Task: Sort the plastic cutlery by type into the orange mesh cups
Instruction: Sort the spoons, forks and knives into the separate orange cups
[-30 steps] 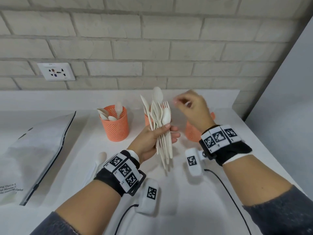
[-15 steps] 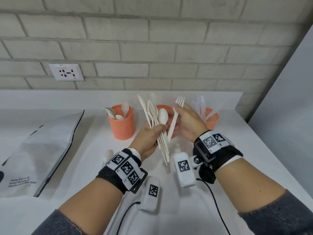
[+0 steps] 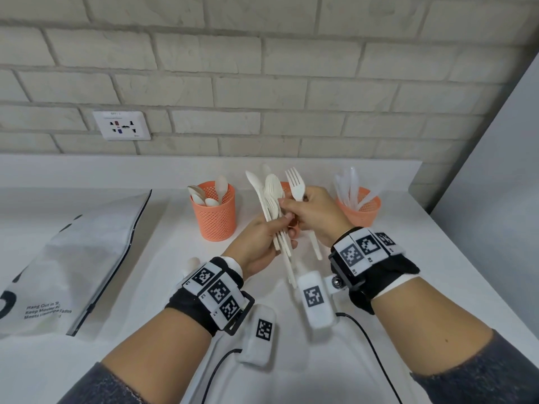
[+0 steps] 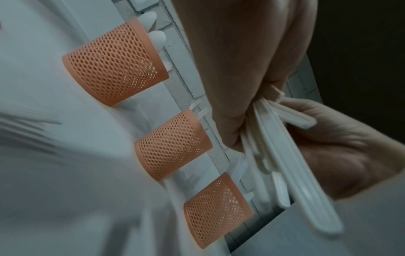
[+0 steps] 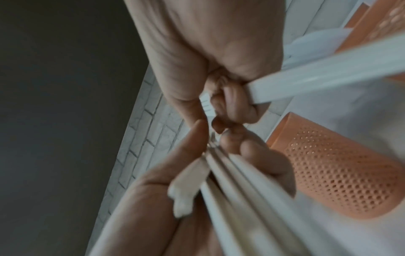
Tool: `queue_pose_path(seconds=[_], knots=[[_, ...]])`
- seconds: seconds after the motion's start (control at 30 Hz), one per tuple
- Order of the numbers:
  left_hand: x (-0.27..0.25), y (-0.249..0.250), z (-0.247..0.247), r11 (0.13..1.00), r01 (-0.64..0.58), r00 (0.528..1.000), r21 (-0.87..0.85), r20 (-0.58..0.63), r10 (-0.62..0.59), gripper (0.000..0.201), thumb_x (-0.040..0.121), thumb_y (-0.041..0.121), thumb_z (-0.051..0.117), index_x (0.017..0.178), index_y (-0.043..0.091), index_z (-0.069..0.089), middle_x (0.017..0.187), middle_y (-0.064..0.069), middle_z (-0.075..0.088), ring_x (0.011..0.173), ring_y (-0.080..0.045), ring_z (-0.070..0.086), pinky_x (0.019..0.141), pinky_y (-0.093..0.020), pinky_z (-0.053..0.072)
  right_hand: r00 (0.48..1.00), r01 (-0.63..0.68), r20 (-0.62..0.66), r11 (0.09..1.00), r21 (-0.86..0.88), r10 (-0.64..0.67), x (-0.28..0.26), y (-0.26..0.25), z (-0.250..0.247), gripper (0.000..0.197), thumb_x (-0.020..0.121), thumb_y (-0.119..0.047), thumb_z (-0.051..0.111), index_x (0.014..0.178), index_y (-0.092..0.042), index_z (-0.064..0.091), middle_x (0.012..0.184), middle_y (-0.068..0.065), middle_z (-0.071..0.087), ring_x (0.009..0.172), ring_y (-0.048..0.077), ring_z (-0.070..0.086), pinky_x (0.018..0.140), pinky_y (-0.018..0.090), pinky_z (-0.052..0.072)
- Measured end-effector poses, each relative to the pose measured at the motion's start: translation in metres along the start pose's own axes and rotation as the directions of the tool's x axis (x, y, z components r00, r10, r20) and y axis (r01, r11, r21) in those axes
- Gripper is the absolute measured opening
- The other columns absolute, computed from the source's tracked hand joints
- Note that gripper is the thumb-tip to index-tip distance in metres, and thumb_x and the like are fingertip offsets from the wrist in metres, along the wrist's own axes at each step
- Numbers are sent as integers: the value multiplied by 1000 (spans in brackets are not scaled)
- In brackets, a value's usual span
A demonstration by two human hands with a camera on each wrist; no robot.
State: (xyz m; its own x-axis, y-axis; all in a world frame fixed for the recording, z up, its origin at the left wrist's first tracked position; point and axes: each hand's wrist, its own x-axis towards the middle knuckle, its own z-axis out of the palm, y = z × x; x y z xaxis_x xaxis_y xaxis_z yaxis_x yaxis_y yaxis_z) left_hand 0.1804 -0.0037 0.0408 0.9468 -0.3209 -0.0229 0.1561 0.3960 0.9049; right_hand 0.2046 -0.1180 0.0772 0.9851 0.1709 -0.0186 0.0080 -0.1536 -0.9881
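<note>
Left hand (image 3: 259, 243) grips a bundle of cutlery (image 3: 272, 205) upright over the white bench (image 3: 163, 258), handles pointing down. Right hand (image 3: 316, 214) is right against it, fingers curled round a single fork (image 3: 297, 188), tines up, just beside the bundle. Behind them stand three orange cups: the left cup (image 3: 214, 217) holds spoons, the right cup (image 3: 361, 209) holds clear pieces, and the middle cup (image 3: 285, 186) sits mostly hidden. A silver bag (image 3: 75, 263) lies at left.
</note>
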Motion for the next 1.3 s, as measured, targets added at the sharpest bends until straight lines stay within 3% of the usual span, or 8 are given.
queue_pose_path(seconds=[0.2,0.3,0.43,0.6,0.8,1.0,1.2,1.3], knots=[[-2,2,-6,1000,25,999,18,29,-25,18,96,9,42,96,12,60,72,3,61,65,-10,51,62,-24,48,999,-53,15,991,124,52,0,-1,-1,28,94,-8,50,67,-10,52,40,-5,47,30,5,37,36,20,32],[-2,2,-4,999,47,999,-16,-2,-47,16,95,9,45,101,8,59,73,0,65,67,-13,61,64,-29,54,991,-34,-132,999,21,36,4,2,2,28,92,-11,45,65,-6,52,50,3,49,43,14,45,45,26,39],[0,0,-2,998,46,988,-32,-148,-50,11,94,4,47,90,3,57,73,-6,57,61,-15,62,61,-33,59,946,64,-314,995,-76,-85,9,1,2,31,93,-23,33,99,0,53,90,18,67,79,31,66,75,44,55],[-1,-2,-5,997,18,980,77,-197,-3,7,96,7,46,102,9,49,69,-2,43,54,-9,45,53,-21,48,946,192,-253,979,-69,-204,4,-2,-1,16,99,-28,40,101,-15,48,69,3,59,53,13,54,51,27,45],[-8,3,-2,972,-57,986,230,-137,90,26,96,-2,36,104,17,53,60,15,62,56,-1,54,54,-17,44,976,192,-98,981,-34,-195,-4,10,16,32,75,-8,73,105,-8,60,98,15,70,90,28,69,80,42,57],[-17,7,-5,980,-95,986,176,-118,117,38,95,-6,36,129,9,44,82,4,60,59,5,60,56,-15,48,979,196,-64,979,51,-192,-7,5,28,26,77,5,66,94,-14,59,89,10,66,80,20,66,71,33,57],[-25,14,-17,992,-100,989,-76,-115,91,27,98,10,37,121,3,50,93,-9,65,88,-19,63,78,-30,57,985,175,-35,963,204,-172,-2,6,38,16,86,4,53,98,-6,58,79,6,65,64,8,64,54,17,50],[-23,18,-25,990,-71,978,-123,-202,46,33,97,11,41,123,-8,49,106,-21,60,102,-32,58,92,-39,51,994,105,-39,939,327,-98,0,9,44,13,91,0,49,91,-9,58,75,4,64,66,13,64,55,23,52]])
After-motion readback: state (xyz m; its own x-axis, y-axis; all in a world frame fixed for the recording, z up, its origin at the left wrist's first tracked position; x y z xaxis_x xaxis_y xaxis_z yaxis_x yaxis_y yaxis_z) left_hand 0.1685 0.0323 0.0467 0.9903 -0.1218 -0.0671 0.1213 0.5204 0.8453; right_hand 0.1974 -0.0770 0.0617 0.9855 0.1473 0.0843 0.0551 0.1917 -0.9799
